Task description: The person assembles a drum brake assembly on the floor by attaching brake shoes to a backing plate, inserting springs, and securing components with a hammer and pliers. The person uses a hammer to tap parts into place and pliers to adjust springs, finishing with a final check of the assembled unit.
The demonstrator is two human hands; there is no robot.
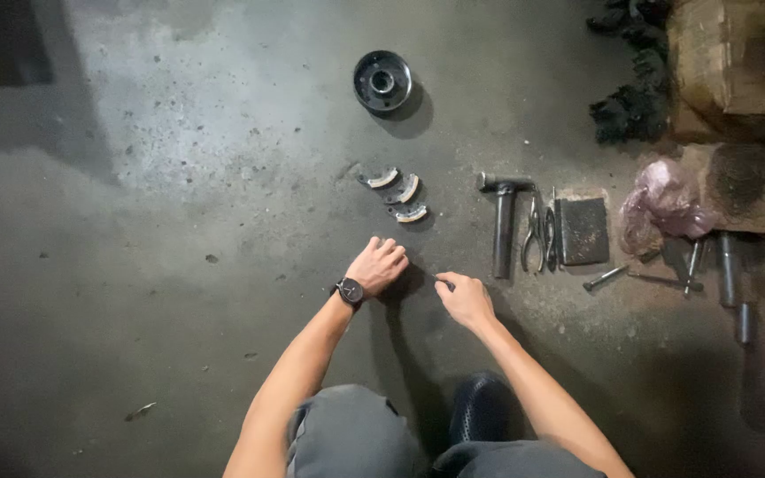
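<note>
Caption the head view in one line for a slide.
Crouched on a concrete floor, left hand and right hand work beside three curved shoes, drum and hammer.

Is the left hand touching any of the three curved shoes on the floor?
Apart. The head view shows bare concrete between the left hand and the nearest of the curved shoes.

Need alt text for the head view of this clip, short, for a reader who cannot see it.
Seen from above, a person's left hand, watch on its wrist, rests closed on a concrete floor while the right hand pinches something too small to identify. Ahead lie three curved shoes and a round drum; a hammer, pliers and other tools lie to the right.
</note>
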